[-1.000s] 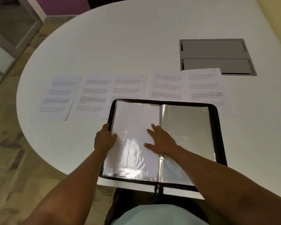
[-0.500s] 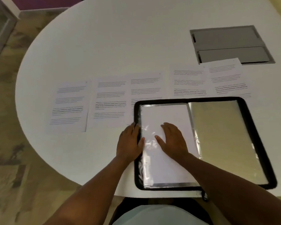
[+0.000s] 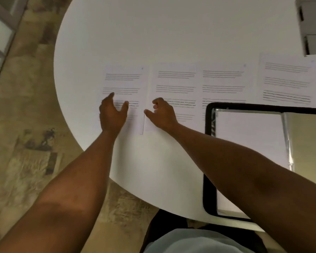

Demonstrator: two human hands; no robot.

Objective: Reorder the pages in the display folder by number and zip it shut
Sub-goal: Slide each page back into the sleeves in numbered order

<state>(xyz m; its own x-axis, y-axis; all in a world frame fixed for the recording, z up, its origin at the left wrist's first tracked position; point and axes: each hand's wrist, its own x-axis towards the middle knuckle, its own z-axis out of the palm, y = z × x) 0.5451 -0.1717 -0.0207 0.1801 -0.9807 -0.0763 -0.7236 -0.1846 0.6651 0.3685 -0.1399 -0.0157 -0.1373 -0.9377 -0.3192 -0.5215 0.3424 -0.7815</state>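
The left hand (image 3: 111, 114), fingers loosely spread, hovers over the leftmost printed page (image 3: 125, 88) at centre frame. Beside it the right hand (image 3: 161, 114), fingers half curled and holding nothing, sits over the second page (image 3: 175, 83). The open display folder (image 3: 210, 161) lies at lower right on the white table (image 3: 153, 33).

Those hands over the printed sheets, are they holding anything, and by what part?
Nothing is held. The left hand hovers open over the leftmost page; the right hand, loosely curled, reaches at its right edge.
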